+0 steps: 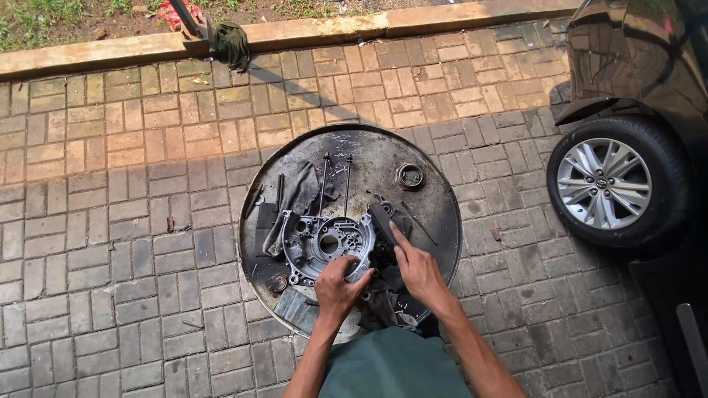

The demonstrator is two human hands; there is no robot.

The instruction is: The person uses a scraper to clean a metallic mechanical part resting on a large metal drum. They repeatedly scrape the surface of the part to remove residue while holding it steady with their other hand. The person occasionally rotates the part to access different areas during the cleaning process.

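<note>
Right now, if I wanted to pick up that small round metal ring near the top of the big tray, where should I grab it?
Probably pinch the round metal ring by its outer rim, coming from above. It lies flat on the round metal tray, apart from the engine cover that the left hand and right hand work on, so nothing crowds its edges.

Harsh sunlight, sharp focus, hard shadows

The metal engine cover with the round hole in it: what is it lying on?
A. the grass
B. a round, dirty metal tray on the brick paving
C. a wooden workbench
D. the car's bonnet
B: the engine cover lies on the round metal tray, which sits on the brick paving; the left hand rests on the cover's near edge, and the car stands apart to the side.
</note>
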